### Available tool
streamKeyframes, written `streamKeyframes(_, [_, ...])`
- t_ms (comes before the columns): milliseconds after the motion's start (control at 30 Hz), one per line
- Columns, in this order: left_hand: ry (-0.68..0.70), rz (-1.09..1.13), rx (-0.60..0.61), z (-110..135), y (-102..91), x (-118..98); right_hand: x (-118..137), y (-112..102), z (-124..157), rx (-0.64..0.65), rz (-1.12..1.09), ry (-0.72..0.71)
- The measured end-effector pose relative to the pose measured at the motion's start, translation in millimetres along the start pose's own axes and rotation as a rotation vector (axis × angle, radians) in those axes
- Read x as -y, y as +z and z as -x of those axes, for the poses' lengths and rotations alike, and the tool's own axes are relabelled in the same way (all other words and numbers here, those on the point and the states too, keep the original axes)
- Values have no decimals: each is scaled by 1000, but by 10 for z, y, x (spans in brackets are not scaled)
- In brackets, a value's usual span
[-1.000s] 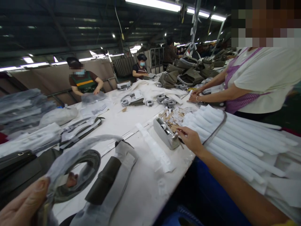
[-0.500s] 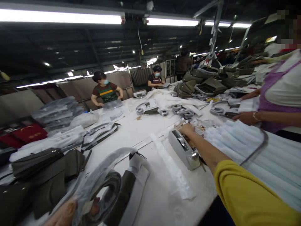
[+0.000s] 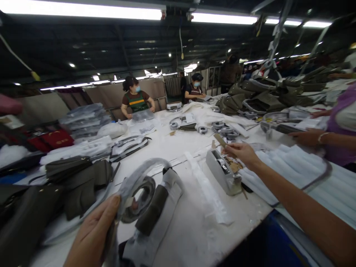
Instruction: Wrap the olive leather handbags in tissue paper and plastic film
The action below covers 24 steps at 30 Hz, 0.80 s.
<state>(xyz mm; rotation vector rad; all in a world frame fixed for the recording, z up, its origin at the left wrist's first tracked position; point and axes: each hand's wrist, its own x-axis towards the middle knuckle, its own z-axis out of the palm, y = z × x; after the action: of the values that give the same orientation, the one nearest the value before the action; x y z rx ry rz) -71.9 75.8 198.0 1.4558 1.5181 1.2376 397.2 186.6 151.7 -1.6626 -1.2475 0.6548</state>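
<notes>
Head view: tan strip (image 3: 220, 140) pinched between right fingers (image 3: 232, 148).

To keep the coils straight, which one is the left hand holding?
The foreground coil, gripped at its left edge by the left hand; the other coils lie farther across the table.

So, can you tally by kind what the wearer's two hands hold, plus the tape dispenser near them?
Wrapped coil in the left hand: 1
Brown strip in the right hand: 1
Tape dispenser: 1
Total: 3
</notes>
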Motion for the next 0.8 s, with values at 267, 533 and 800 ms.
streamKeyframes(267, [67, 66, 136, 116, 172, -216, 719, 834, 1583, 620, -245, -288])
streamKeyframes(533, [255, -146, 160, 260, 187, -352, 1044, 1403, 1815, 512, -287, -354])
streamKeyframes(800, [435, -426, 128, 288, 202, -333, 1378, 1591, 1932, 713, -682, -198])
